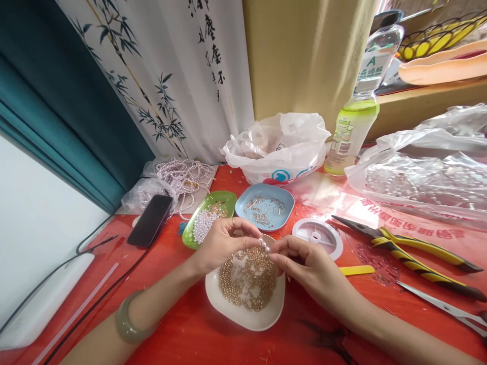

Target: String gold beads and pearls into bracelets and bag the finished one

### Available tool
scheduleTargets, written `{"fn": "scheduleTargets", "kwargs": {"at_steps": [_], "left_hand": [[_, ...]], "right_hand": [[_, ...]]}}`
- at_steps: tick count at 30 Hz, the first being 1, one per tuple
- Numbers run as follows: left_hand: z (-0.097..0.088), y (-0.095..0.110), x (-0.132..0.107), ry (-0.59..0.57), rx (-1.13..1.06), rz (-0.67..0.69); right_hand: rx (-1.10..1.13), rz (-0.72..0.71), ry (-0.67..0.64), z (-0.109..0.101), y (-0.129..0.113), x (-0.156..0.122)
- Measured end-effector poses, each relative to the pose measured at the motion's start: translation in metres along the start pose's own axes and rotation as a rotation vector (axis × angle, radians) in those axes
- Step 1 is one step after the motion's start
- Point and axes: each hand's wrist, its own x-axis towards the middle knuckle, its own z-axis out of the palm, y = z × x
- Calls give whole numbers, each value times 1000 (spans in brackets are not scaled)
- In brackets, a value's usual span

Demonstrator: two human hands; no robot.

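Observation:
Over a white dish [245, 323] of gold beads [247, 289], my two hands meet with fingertips close together. Between them shows a short row of white pearl beads [264, 244]; any thread or wire in it is too fine to make out. My left hand [224, 241] is closed in a pinch at the row's left end. From the other side, my right hand [299, 256] pinches its right end. Just behind the left hand, a green dish [224, 196] holds white pearl beads [203, 225] and some gold pieces. A blue dish [287, 200] with small metal pins stands beyond the fingers.
On the right lie yellow-black pliers [403, 248], scissors [449, 309], a clear spool [335, 242] and a yellow stick [356, 270]. Plastic bags [277, 147], a bottle [353, 121] and bead strands [186, 177] stand behind. A phone [150, 221] and cables are at left.

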Motion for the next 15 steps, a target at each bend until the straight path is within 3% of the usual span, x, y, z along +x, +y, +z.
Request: {"fn": "scheduleTargets", "kwargs": {"at_steps": [15], "left_hand": [[-2, 1, 2, -28, -7, -12]], "right_hand": [[111, -31, -41, 0, 4, -2]]}}
